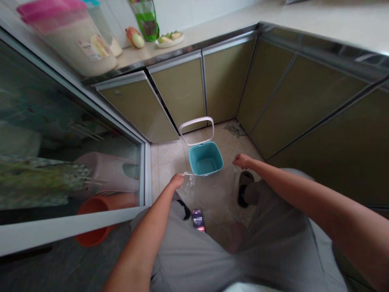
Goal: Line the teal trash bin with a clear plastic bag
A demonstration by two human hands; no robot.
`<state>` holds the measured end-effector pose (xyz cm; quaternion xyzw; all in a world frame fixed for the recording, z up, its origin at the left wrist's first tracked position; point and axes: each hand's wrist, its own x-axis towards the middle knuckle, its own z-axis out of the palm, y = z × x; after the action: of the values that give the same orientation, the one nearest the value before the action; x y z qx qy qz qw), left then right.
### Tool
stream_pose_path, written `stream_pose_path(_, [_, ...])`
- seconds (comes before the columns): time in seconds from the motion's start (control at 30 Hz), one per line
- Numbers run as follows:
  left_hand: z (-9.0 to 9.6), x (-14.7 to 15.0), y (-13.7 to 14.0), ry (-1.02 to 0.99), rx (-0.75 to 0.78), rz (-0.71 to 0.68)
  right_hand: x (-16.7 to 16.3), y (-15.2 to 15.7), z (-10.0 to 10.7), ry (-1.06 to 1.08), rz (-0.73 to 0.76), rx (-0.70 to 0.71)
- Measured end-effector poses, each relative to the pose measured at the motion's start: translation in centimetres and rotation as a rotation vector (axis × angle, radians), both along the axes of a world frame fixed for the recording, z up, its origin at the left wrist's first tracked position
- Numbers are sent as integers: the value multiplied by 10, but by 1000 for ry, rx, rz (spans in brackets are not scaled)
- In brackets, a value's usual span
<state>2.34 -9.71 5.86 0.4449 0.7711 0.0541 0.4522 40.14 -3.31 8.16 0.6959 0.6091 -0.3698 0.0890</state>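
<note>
A clear plastic bag (191,180) is stretched between my two hands, thin enough that the floor shows through it. My left hand (176,181) is closed on its bunched edge, just left of the bin's front corner. My right hand (242,161) pinches the other side, to the right of the bin. Beyond the bag, a teal trash bin (206,160) stands upright on the tiles with nothing visible inside. Its pale frame-shaped rim (197,119) is tipped up at the back.
Cabinets (174,91) line the back and right under a countertop (219,18). A pink-lidded container (73,40) and a small plate of food (170,39) stand on it. A glass door (142,174) is at left, with an orange bucket (94,207) nearby. A blurred packet (198,221) lies between my feet.
</note>
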Motion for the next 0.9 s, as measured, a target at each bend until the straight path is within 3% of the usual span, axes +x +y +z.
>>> stream_pose_path(0.17, [-10, -15, 28, 66, 140, 9, 2, 25, -11, -144, 138, 171])
stream_pose_path(0.33, [10, -12, 47, 202, 316, -154, -5, 38, 3, -288, 177, 226])
stream_pose_path(0.47, [28, -1, 48, 186, 318, -277, -13, 61, 24, -183, 99, 330])
stream_pose_path(0.73, [38, 8, 37, 203, 238, -491, -64, 166, 69, 70, 160, 757])
stream_pose_path(0.8, [38, 14, 30, 227, 232, -525, -81, 183, 78, 53, 243, 777])
stream_pose_path(0.9, [35, 30, 19, 185, 235, -589, -97, 192, 88, -38, 363, 672])
